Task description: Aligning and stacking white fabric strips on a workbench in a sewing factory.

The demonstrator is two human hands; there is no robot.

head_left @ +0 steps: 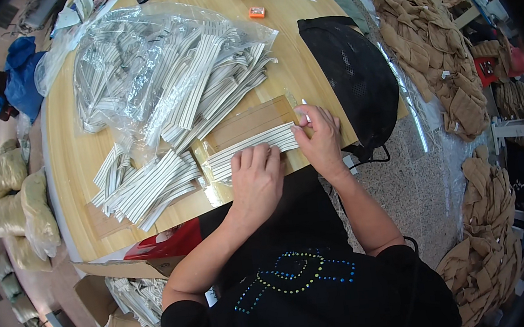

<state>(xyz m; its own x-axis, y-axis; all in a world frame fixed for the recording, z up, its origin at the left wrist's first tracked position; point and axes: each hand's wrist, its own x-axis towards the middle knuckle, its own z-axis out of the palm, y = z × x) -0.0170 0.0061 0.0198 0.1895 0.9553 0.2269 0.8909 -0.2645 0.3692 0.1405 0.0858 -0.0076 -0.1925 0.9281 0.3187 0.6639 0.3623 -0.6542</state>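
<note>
A striped white-and-dark fabric strip (pixel 285 137) lies flat near the table's front edge, along a clear template (pixel 251 121) taped to the wood. My left hand (pixel 256 178) presses on the strip's middle with bent fingers held close together. At the strip's right end is my right hand (pixel 320 138), its thumb touching the fabric. A slim white pen-like thing (pixel 304 103) sticks up from between its thumb and fingers; most of it is hidden. Left of my hands lies a loose stack of similar strips (pixel 156 186).
A clear plastic bag (pixel 131 69) spills more striped strips across the table (pixel 287 7). A black mesh-panelled bag (pixel 355 77) covers the right edge. Beyond it are brown garment piles (pixel 432 50). An open carton (pixel 94 299) of strips stands below left. A small orange box (pixel 257 12) sits farther back.
</note>
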